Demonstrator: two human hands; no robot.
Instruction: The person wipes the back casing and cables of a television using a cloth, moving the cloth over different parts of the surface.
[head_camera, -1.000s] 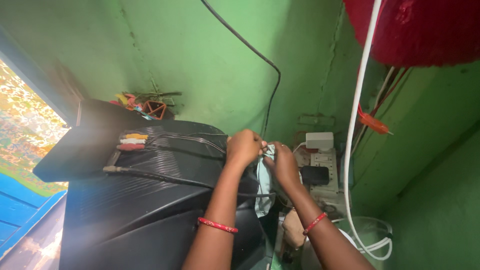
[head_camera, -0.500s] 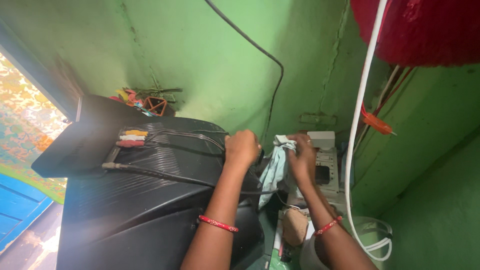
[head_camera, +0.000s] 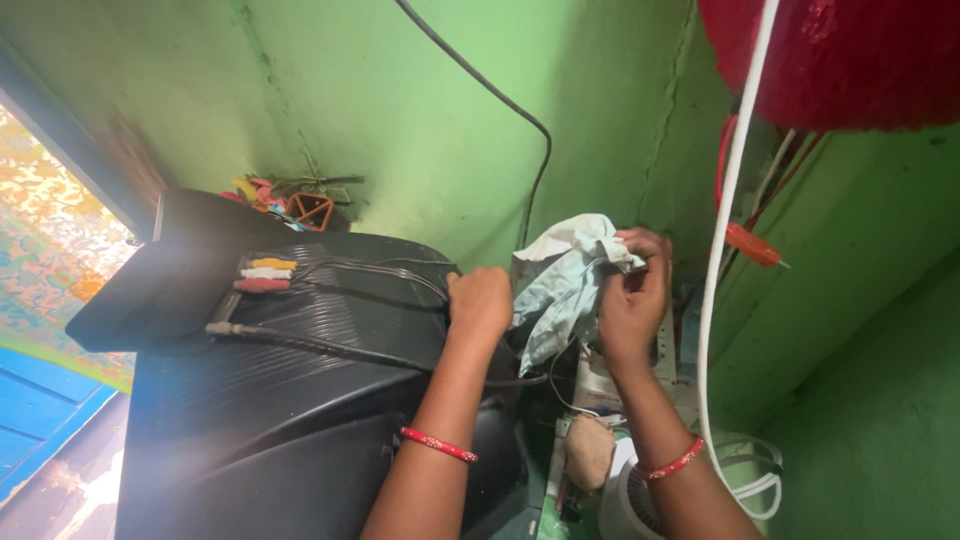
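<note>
Nearest, at the bottom edge: two forearms, each with a red bangle (head_camera: 438, 445), reaching up and away. Beside the right forearm, a brown rounded lump (head_camera: 588, 450) and a coil of white cable (head_camera: 752, 480).

Further up, left hand (head_camera: 482, 300) curled into a loose fist and resting on the ribbed back of a black television (head_camera: 300, 400), close to a black cable (head_camera: 330, 348); cannot tell whether anything is gripped inside it. Right hand (head_camera: 632, 300) closed around a bunched pale blue-green cloth (head_camera: 565, 275), fingers pinching its upper folds. Cloth raised in the gap between television and wall, its tail hanging down just beside the left fist, in front of a wall switchboard (head_camera: 668, 345) that is mostly hidden.

Best handled slowly here: keep the cloth gathered tight so no loose corner snags the thin wires below it, brace with the left fist on the casing, and steer clear of the long white cable (head_camera: 725, 250) hanging just right of the right hand.

Beyond, yellow, white and red plugs (head_camera: 262, 277) seated in the television's back, small coloured clutter (head_camera: 305, 210) behind it, a green wall (head_camera: 420, 120), and a red fuzzy mass (head_camera: 840, 60) overhead.
</note>
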